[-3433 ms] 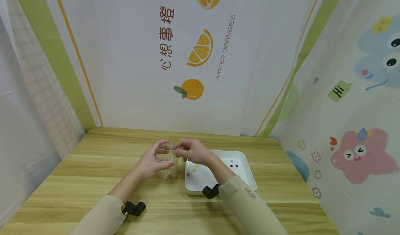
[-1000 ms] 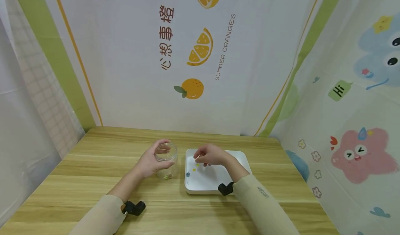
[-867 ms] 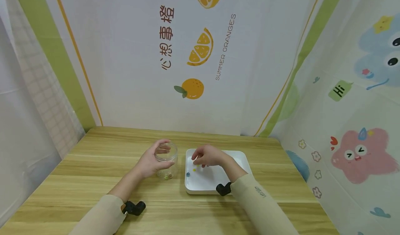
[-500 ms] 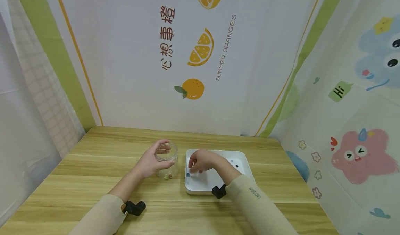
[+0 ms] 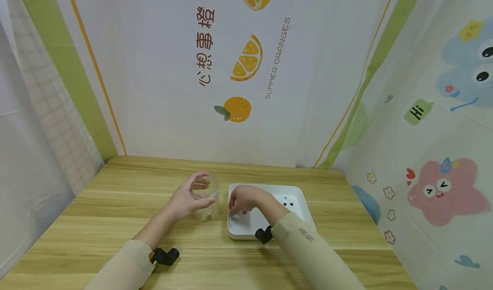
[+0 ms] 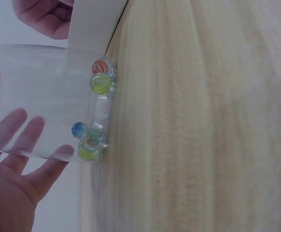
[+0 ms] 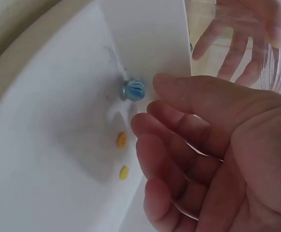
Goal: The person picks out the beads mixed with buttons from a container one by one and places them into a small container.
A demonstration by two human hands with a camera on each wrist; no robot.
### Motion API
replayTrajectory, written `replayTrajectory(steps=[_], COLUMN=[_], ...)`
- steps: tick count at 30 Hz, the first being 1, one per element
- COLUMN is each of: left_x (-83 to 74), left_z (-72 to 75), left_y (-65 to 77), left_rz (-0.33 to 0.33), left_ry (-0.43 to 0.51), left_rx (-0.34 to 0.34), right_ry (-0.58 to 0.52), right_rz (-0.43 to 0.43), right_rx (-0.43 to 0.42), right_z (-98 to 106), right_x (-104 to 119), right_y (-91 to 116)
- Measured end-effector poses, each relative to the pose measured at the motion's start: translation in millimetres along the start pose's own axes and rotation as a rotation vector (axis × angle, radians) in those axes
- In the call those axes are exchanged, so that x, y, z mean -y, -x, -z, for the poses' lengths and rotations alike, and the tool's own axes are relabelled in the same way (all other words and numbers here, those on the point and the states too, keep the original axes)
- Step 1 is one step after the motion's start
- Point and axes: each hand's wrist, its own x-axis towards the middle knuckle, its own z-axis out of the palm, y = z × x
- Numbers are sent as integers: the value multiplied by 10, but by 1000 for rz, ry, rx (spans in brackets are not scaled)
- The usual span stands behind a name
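My left hand [image 5: 184, 203] grips a clear jar [image 5: 208, 213] standing upright on the table, fingers and thumb round its upper part. Several glass marbles lie at the jar's bottom, among them a yellow-green marble [image 6: 101, 83], a red one [image 6: 100, 66] and a small blue one [image 6: 79, 129]. Inside the white tray [image 5: 246, 231], my right hand [image 5: 246, 198] is low by the left wall, its fingers loosely bent. A blue swirled marble [image 7: 133, 90] sits just off its thumb and fingertips, with a small gap visible in the right wrist view.
In the tray lie an orange button-like disc [image 7: 122, 140] and a yellow one [image 7: 124, 172]. Toward the tray's right side are a small black piece [image 5: 291, 204], a red one and a pale blue one. The wooden table [image 5: 208, 264] extends around jar and tray.
Earlier my right hand was at the jar's mouth, fingertips pinched together. It has since moved over the tray, then left and down toward the blue marble. The left hand and jar stay put.
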Motion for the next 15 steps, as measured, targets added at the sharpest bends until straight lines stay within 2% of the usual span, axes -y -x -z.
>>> replayTrajectory(steps=[15], left_x=[3], left_z=[12], left_y=[1], left_rz=[1], left_ry=[-3], left_rx=[2], right_ry=[14], right_rz=[-31], right_rx=[2], right_z=[-78], right_x=[16], right_y=[-17])
